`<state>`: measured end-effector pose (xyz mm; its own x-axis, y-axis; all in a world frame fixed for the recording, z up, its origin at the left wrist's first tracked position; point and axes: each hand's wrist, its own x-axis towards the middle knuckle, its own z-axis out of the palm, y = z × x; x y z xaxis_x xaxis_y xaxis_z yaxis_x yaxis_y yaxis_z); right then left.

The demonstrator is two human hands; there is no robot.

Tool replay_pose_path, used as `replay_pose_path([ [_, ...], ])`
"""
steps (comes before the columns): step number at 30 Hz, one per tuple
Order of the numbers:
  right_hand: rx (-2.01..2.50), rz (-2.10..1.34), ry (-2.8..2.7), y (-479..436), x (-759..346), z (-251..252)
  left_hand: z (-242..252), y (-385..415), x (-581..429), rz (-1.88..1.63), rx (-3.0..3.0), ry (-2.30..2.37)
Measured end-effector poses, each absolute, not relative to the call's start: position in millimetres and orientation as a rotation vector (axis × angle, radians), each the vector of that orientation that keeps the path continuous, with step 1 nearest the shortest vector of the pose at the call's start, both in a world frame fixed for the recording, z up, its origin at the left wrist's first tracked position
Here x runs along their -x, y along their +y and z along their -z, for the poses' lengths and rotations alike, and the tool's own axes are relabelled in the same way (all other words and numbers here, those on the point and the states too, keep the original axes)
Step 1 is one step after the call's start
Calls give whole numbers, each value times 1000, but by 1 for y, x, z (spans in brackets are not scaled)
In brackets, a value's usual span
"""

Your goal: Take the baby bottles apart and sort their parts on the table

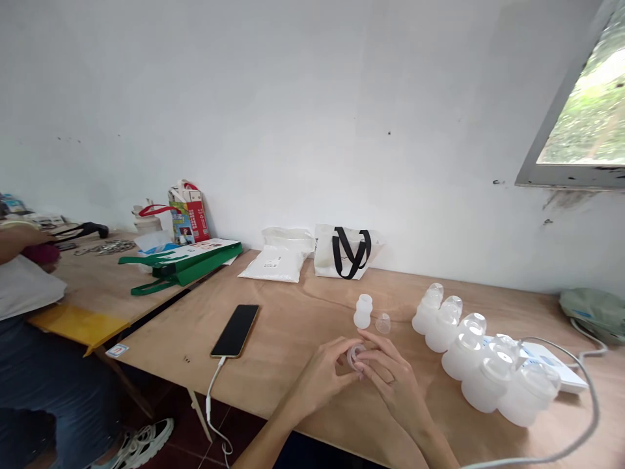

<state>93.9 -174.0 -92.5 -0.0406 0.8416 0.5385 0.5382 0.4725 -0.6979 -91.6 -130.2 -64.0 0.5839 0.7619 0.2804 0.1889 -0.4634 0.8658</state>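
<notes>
Both my hands meet over the wooden table (293,326) near its front edge. My left hand (325,374) and my right hand (390,378) pinch a small clear ring-shaped plastic part (355,355) between their fingertips. Just beyond them stands a small white bottle (362,311) without a cap, with a clear cap (383,323) lying beside it. To the right lies a row of several capped translucent bottles (481,368).
A phone (235,330) on a white cable lies left of my hands. A white pouch (278,260) and a black-handled bag (346,253) sit by the wall. A green bag (180,264) and another person (29,312) are at the left table. A white cable (581,391) loops at right.
</notes>
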Motion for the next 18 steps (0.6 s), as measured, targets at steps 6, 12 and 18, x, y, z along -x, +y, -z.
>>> replay_pose_path([
  [6,1318,-466,-1850,-180,-93,87,56,-129,100,-884,-1975,732],
  [12,1379,-466,-1887,-185,-89,75,64,-126,101,-857,-2154,801],
  [18,1402,-596,-1653,-184,-86,80,59,-132,99,-786,-2112,759],
])
